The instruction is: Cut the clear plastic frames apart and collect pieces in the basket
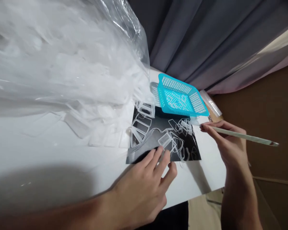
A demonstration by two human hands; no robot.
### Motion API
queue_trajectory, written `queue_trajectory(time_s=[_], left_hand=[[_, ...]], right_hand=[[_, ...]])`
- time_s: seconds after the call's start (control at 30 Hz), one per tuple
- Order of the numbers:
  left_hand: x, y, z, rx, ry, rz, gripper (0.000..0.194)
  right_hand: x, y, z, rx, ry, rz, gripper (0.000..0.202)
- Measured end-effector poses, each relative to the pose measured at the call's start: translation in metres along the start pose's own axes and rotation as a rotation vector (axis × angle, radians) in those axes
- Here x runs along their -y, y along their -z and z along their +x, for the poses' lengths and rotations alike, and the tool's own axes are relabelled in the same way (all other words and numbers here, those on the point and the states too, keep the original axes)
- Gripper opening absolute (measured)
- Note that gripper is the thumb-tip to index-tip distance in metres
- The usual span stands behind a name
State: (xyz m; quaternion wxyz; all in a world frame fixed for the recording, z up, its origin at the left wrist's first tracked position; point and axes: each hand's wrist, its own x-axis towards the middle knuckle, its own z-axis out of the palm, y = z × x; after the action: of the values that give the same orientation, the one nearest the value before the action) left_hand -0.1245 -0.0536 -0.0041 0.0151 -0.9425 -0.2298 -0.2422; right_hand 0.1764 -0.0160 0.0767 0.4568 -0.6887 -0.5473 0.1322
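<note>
My left hand (148, 182) reaches over the near edge of a black sheet (156, 119), fingers stretched out and slightly apart. Its fingertips are at a small translucent rectangular frame (165, 139), one of several loose thin clear frames and strips on the sheet. My right hand (230, 143) is closed around a slim pale stick-like tool (249, 136), to the right of the sheet. The tool's back end points right; its working tip is hard to make out. By the tip lies a tangle of clear frames (186, 125).
A large clear plastic bag (86, 64) full of whitish translucent pieces fills the left, spilling onto the white table (62, 166). A blue perforated basket (199, 110) with clear pieces inside stands behind the sheet. Beside it lies a clear roll (211, 103). Grey curtains (194, 38) hang behind.
</note>
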Motion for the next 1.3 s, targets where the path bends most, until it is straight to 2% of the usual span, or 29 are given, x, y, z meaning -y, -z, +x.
queue_trajectory(time_s=[0.13, 0.23, 0.33, 0.4, 0.53, 0.67, 1.03, 1.3], left_hand=[[0.0, 0.0, -0.001, 0.002, 0.002, -0.003, 0.058], [0.001, -0.001, -0.002, 0.031, 0.004, 0.003, 0.058], [0.001, 0.0, -0.001, 0.026, -0.008, 0.013, 0.057], [0.0, 0.003, 0.0, 0.005, -0.054, 0.026, 0.056], [-0.001, 0.007, 0.002, -0.001, -0.154, 0.059, 0.053], [-0.004, 0.007, 0.002, 0.01, -0.14, 0.077, 0.057], [-0.004, 0.006, 0.002, 0.055, -0.106, 0.087, 0.061], [-0.003, 0.01, 0.005, 0.074, -0.112, 0.098, 0.05]], right_hand=[[-0.018, 0.02, -0.005, 0.095, -0.002, -0.26, 0.038], [-0.019, 0.02, -0.024, 0.129, 0.03, -0.315, 0.036], [-0.005, 0.0, -0.054, 0.164, -0.004, -0.156, 0.028], [0.006, -0.019, -0.073, 0.257, -0.046, -0.015, 0.022], [0.017, -0.05, -0.095, 0.331, -0.096, 0.153, 0.017], [0.015, -0.059, -0.1, 0.365, -0.058, 0.142, 0.015], [0.006, -0.056, -0.101, 0.35, 0.036, 0.119, 0.013], [0.007, -0.057, -0.102, 0.34, 0.053, 0.114, 0.012]])
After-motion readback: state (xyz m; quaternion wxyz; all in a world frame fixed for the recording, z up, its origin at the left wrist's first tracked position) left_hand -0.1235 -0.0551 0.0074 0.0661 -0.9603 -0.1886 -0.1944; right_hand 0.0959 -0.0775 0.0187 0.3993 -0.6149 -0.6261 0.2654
